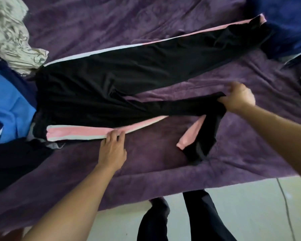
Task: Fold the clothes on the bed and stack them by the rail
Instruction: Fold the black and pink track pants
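Observation:
A pair of black track pants (111, 79) with pink and white side stripes lies spread across the purple bed cover (146, 23), waist to the left. One leg stretches toward the upper right. My right hand (237, 98) grips the near leg partway along, and its lower end hangs crumpled below my hand. My left hand (112, 148) presses flat, fingers straight, on the pink stripe at the near edge of that leg.
A blue garment (5, 101) and a crumpled pale patterned cloth (12, 39) lie at the left. A dark blue item (288, 26) sits at the upper right. A dark garment (10, 162) lies at the lower left. The bed's near edge meets a pale floor (250, 206) with a cable.

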`<act>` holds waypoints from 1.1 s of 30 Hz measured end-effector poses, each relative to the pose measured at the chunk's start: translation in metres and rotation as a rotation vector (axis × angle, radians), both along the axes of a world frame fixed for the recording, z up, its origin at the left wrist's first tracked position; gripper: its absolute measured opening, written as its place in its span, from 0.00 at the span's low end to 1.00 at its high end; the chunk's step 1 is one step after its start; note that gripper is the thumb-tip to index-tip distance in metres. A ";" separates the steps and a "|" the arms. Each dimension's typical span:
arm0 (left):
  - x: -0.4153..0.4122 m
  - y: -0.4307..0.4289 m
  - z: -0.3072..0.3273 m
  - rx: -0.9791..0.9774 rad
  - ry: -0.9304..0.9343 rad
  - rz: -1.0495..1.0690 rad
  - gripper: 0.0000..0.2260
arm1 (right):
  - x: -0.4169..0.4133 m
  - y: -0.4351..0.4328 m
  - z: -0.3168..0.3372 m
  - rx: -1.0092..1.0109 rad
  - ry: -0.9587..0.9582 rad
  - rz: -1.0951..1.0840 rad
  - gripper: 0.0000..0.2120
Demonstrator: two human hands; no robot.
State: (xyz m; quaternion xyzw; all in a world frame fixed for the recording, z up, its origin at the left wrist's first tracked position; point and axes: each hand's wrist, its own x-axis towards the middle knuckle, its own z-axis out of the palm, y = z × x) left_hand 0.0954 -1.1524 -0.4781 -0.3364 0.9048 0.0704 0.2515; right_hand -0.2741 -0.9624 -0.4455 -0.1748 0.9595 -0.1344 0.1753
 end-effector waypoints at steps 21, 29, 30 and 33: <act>-0.114 0.027 -0.010 -0.074 0.102 -0.113 0.29 | -0.093 0.067 0.027 -0.234 -0.026 -0.454 0.10; -0.176 0.041 -0.023 -0.062 0.049 -0.186 0.29 | -0.090 0.043 -0.013 -0.005 0.158 0.078 0.26; -0.179 0.040 -0.027 -0.063 0.033 -0.179 0.29 | -0.093 0.034 -0.022 -0.041 0.138 0.051 0.30; -0.188 0.034 -0.034 -0.084 0.039 -0.154 0.20 | -0.122 0.011 -0.039 -0.174 -0.028 -0.283 0.37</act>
